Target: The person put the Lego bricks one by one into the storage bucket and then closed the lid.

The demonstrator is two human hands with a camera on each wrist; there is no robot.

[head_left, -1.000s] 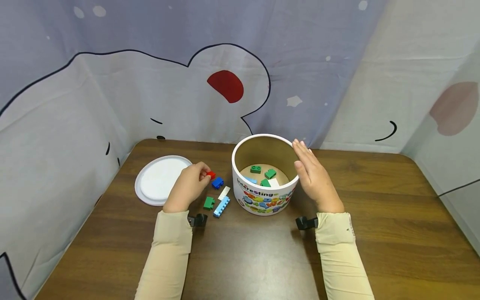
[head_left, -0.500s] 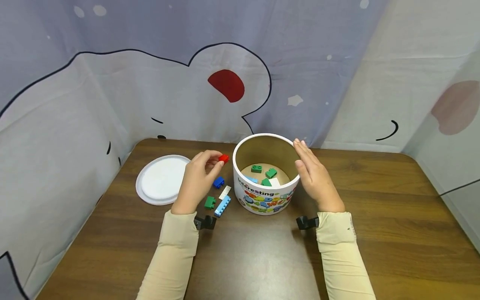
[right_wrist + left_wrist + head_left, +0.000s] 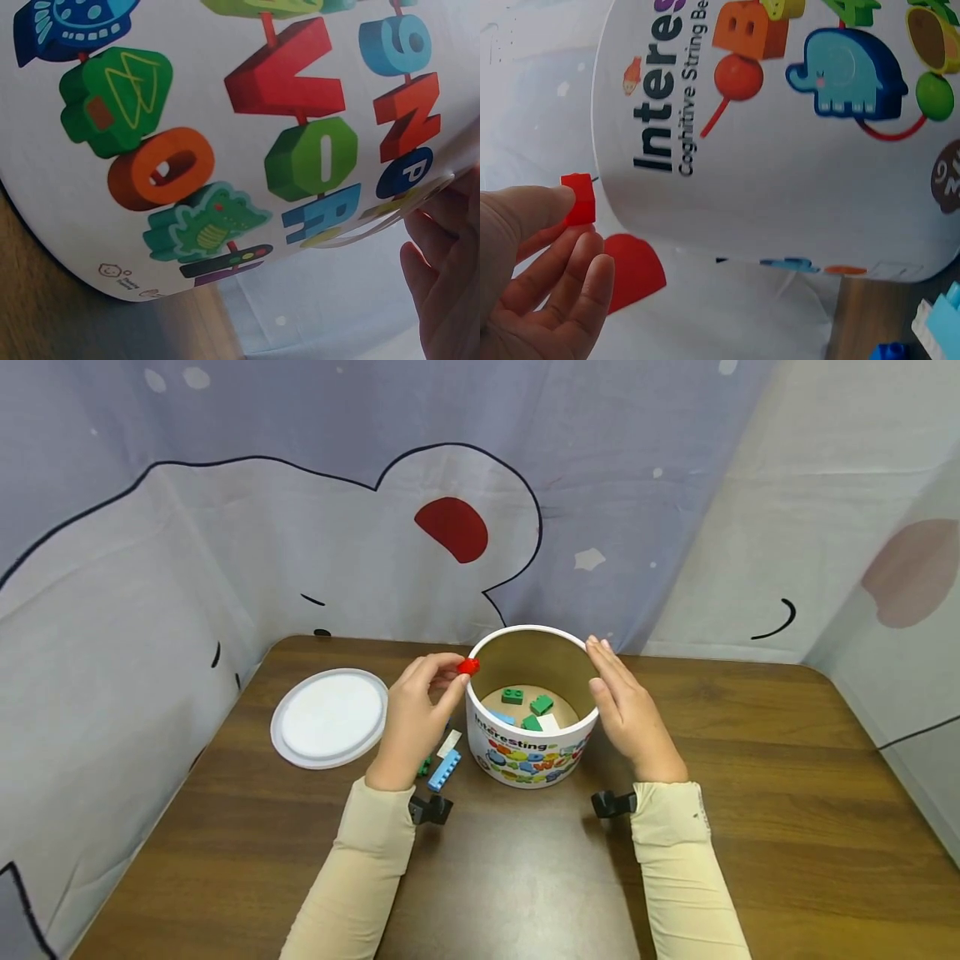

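Note:
My left hand (image 3: 412, 718) pinches a red toy brick (image 3: 468, 667) between thumb and fingertips, at the left rim of a round white tub (image 3: 525, 764). In the left wrist view the red brick (image 3: 579, 199) shows beside the tub's printed wall. Several bricks lie on the tub's floor, among them a green brick (image 3: 512, 697) and a white brick (image 3: 548, 723). With fingers straight, my right hand (image 3: 636, 718) rests against the tub's right side. The right wrist view shows its fingers (image 3: 431, 247) at the tub's wall, partly cut off by the frame.
Left of the tub lie a light blue brick (image 3: 445, 771), a white brick (image 3: 449, 744) and a green brick (image 3: 424, 766) partly hidden by my left hand. A round white lid (image 3: 330, 718) lies farther left on the wooden table (image 3: 787, 793). A printed curtain hangs behind.
My left hand has lifted the red brick off the table and carried it right and up to the tub's rim. The right hand stays in place.

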